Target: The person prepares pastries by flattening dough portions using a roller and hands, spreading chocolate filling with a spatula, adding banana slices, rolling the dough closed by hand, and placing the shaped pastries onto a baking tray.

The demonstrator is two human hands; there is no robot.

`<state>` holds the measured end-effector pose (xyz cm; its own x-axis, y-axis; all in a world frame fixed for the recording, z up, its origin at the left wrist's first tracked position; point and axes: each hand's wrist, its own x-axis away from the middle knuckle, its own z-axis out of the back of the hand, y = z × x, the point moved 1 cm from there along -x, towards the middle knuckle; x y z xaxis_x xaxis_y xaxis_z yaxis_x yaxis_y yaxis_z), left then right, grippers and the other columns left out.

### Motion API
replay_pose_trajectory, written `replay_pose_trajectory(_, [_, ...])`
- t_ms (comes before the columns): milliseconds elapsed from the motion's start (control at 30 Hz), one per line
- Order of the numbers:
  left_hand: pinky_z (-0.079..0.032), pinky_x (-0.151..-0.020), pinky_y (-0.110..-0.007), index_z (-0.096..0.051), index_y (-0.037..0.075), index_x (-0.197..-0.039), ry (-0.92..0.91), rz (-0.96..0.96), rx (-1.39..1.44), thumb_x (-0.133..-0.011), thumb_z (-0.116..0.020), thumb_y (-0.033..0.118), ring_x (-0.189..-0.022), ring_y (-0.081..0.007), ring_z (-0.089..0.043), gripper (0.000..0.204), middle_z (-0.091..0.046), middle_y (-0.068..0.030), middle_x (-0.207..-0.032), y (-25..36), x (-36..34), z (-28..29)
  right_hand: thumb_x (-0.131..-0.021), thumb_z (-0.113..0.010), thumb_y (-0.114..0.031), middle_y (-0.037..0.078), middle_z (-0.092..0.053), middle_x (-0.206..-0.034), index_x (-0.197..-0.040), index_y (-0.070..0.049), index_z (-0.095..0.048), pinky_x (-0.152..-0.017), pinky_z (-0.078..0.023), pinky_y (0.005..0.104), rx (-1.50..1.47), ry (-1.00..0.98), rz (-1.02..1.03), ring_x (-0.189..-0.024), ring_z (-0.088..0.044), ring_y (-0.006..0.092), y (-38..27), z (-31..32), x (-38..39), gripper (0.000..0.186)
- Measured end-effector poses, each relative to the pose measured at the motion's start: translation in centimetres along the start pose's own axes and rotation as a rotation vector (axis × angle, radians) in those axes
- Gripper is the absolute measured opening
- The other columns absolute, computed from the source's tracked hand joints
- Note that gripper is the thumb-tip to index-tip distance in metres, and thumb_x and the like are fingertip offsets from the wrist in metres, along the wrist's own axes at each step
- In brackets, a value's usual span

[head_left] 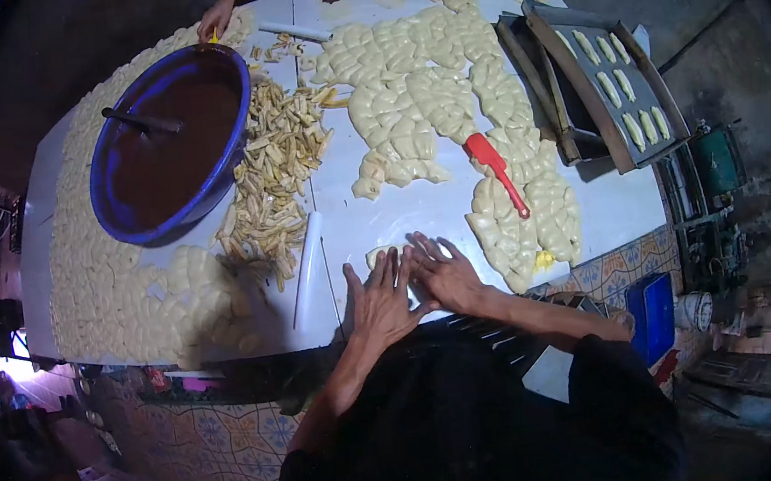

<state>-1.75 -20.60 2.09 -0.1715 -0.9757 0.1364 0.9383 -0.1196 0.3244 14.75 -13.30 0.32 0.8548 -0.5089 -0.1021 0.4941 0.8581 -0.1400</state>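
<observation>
Dough (100, 299) is covering the left end of the table (392, 216) in small, pale lumps, stretching from near edge to far edge. Among them I am viewing a wide, round blue basin (98, 200), which is holding a smooth brown mass (175, 159); a dark handle (143, 120) is leaning on its left rim. To the right, soft yellowish strips (277, 148) are lying in a loose heap, and a smooth white rod (309, 269) is pointing toward the near edge. At the middle of that edge I am laying the left hand (385, 306) palm down, fingers spread, at a small dough piece (373, 257); the right hand (446, 281) is lying just beside it, fingers stretched. Neither is clenching; how much each is touching, I cannot tell. Beyond, glossy lumps (391, 118) are clustering in puffy sheets, a red scraper (494, 161) resting among them. At the right edge, a dark rectangular tray (642, 87) is carrying slender pale pieces in rows.
</observation>
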Motion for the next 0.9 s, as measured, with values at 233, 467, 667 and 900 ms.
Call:
replay_pose_trajectory(233, [-0.031, -0.114, -0.056, -0.039, -0.004, -0.15, 0.632, 0.637, 0.032, -0.084, -0.073, 0.021, -0.133, -0.0442, -0.044, 0.078, -0.053, -0.0248, -0.141, -4.3, 3.3, 0.3, -0.095, -0.06, -0.027, 0.012, -0.06, -0.142, -0.129, -0.005, -0.063, -0.112, -0.037, 0.0523, -0.031, 0.033, -0.087, -0.141, -0.045, 0.0335, 1.0, -0.1, 0.4, 0.04])
replay_pose_trajectory(467, [-0.042, -0.093, -0.041, -0.062, 0.005, -0.116, 0.328, 0.026, 0.054, -0.086, -0.069, 0.012, -0.104, -0.0278, -0.06, 0.032, -0.064, -0.009, -0.103, -6.6, 5.2, 1.1, -0.076, -0.084, -0.02, 0.028, -0.045, -0.148, -0.148, -0.009, -0.045, -0.099, -0.049, 0.0515, -0.394, 0.286, 0.054, -0.135, -0.049, 0.0451, 0.8, 3.3, 0.3, 0.082])
replay_pose_trajectory(667, [-0.038, -0.106, -0.047, -0.062, 0.004, -0.128, 0.492, -0.033, -0.028, -0.092, -0.066, 0.025, -0.13, -0.0285, -0.052, 0.042, -0.064, -0.0108, -0.13, -6.3, -0.3, 0.7, -0.084, -0.078, -0.021, 0.018, -0.07, -0.117, -0.127, -0.004, -0.064, -0.091, -0.055, 0.0463, -0.444, 0.198, -0.035, -0.113, -0.066, 0.0397, 2.4, -0.4, -1.6, 0.049])
replay_pose_trajectory(900, [-0.009, -0.12, -0.067, -0.033, 0.006, -0.157, 0.376, 0.374, -0.115, -0.102, -0.045, 0.042, -0.155, -0.0376, -0.016, 0.067, -0.025, -0.0183, -0.166, -6.5, -7.6, -0.4, -0.108, -0.028, -0.042, 0.019, -0.027, -0.165, -0.142, -0.029, -0.06, -0.12, -0.017, 0.0628, -0.044, 0.068, -0.31, -0.152, -0.023, 0.0438, 5.0, -1.4, -6.6, 0.049])
